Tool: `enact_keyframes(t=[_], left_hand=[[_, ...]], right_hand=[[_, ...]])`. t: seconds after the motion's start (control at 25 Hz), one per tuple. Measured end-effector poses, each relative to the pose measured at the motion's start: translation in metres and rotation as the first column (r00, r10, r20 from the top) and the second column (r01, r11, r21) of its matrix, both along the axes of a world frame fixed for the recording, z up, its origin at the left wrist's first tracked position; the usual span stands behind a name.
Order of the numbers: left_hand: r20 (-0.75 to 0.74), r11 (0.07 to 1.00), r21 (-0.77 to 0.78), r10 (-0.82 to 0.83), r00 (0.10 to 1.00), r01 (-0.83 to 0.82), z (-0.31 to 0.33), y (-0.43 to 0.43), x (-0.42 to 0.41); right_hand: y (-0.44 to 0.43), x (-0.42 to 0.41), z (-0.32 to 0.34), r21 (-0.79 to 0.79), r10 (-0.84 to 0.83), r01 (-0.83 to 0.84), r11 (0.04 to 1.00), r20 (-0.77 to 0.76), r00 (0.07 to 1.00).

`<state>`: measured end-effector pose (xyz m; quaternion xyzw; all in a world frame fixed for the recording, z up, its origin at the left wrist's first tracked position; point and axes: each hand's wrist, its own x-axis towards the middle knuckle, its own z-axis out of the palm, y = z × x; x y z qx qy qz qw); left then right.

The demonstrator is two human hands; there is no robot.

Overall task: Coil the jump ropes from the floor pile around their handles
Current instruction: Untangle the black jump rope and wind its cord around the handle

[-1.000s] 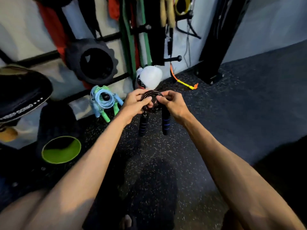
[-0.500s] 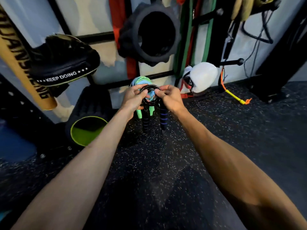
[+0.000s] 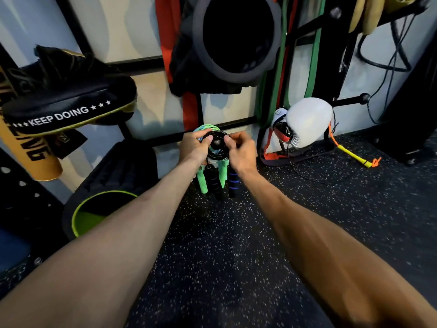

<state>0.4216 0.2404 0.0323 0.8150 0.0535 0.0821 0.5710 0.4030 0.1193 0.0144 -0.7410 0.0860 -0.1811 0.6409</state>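
Both bare forearms reach from the lower corners toward frame center. The left hand [image 3: 192, 147] and right hand [image 3: 241, 150] pinch the black jump rope [image 3: 216, 144] coil between fingertips – handles hanging below. Just behind, the green jump rope [image 3: 203, 178] sits coiled against the rack.

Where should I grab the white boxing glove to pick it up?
Probably by the cuff end of the white boxing glove, coming from its left side. The glove lies on the floor against the wall, its big rounded padded part too fat to wrap fingers around, while the narrower dark opening faces left toward the hands.
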Motion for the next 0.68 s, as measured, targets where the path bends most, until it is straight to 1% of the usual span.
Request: enact_keyframes(t=[0.16,0.2,0.24,0.32,0.36,0.48,0.6,0.68], left_hand=[[-0.016,0.998,-0.013,0.057,0.998,-0.058,-0.012,0.003,0.016],[-0.004,0.997,0.034,0.073,0.997,-0.073,-0.013,0.003,0.020],[0.007,0.990,0.113,0.083,0.997,-0.083,-0.013,0.004,0.024],[0.009,0.956,0.273,0.107,0.994,-0.105,-0.011,0.004,0.032],[0.000,0.947,0.303,0.111,0.994,-0.105,-0.010,0.004,0.036],[-0.041,0.934,0.344,0.120,0.992,-0.099,-0.008,-0.001,0.036],[-0.067,0.934,0.349,0.111,0.992,-0.081,-0.010,-0.001,0.024],[-0.077,0.935,0.340,0.134,0.988,-0.100,-0.010,-0.002,0.007]], right_hand=[[0.005,0.017,-0.012,-0.076,-0.018,0.018,0.997,-0.001,1.000],[0.006,0.023,-0.016,-0.094,-0.027,0.025,0.995,-0.014,1.000],[0.007,0.027,-0.017,-0.110,-0.034,0.030,0.993,-0.036,0.999],[0.007,0.036,-0.022,-0.118,-0.028,0.013,0.993,-0.126,0.992],[0.005,0.040,-0.026,-0.116,-0.011,-0.008,0.993,-0.167,0.986],[0.004,0.037,-0.027,-0.144,0.023,-0.061,0.988,-0.251,0.968],[-0.003,0.022,-0.021,-0.142,0.049,-0.090,0.986,-0.270,0.962],[-0.013,0.009,-0.013,-0.188,0.045,-0.101,0.977,-0.282,0.958]])
